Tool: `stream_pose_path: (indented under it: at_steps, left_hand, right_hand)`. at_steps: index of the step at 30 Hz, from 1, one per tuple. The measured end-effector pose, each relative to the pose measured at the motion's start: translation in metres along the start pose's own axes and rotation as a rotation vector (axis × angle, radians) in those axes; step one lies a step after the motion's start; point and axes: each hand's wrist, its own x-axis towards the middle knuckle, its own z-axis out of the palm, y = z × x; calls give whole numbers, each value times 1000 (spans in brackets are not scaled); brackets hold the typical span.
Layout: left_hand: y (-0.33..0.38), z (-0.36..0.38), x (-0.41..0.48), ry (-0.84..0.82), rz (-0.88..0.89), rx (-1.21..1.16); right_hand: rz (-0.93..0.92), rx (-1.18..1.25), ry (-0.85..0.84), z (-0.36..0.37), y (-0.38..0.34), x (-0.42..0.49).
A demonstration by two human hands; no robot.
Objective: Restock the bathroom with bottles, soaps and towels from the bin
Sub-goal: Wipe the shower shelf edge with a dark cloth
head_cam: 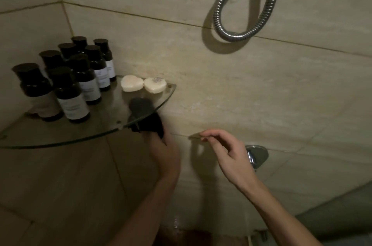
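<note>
A glass corner shelf (pixel 60 137) is fixed to the tiled walls. Several dark bottles (pixel 74 93) with white labels stand on its left and back part. Two pale heart-shaped soaps (pixel 143 84) lie side by side at its right end against the wall. My left hand (pixel 168 151) is just below the shelf's front edge, shut on a black object (pixel 150 123) that reaches up under the glass; what it is I cannot tell. My right hand (pixel 225 153) hovers to the right of the shelf near the wall, fingers loosely curled and apart, holding nothing.
A chrome shower hose (pixel 241 34) loops down the wall at the upper right. A chrome tap fitting (pixel 258 155) sticks out of the wall just behind my right hand. Beige tiles cover both walls. The light is dim.
</note>
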Motion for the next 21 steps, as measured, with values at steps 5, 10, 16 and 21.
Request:
stream_pose_path:
  at_steps: [5, 10, 16, 21]
  left_hand:
    - [-8, 51, -72, -197, -10, 134]
    - [4, 99, -123, -195, 18, -8]
    - [29, 147, -204, -258, -21, -82]
    - [37, 141, -216, -257, -156, -115]
  right_hand:
    - [-86, 138, 137, -45, 23, -6]
    - [-133, 194, 287, -106, 40, -2]
    - [-235, 217, 280, -169, 49, 2]
    - [-296, 292, 219, -197, 41, 10]
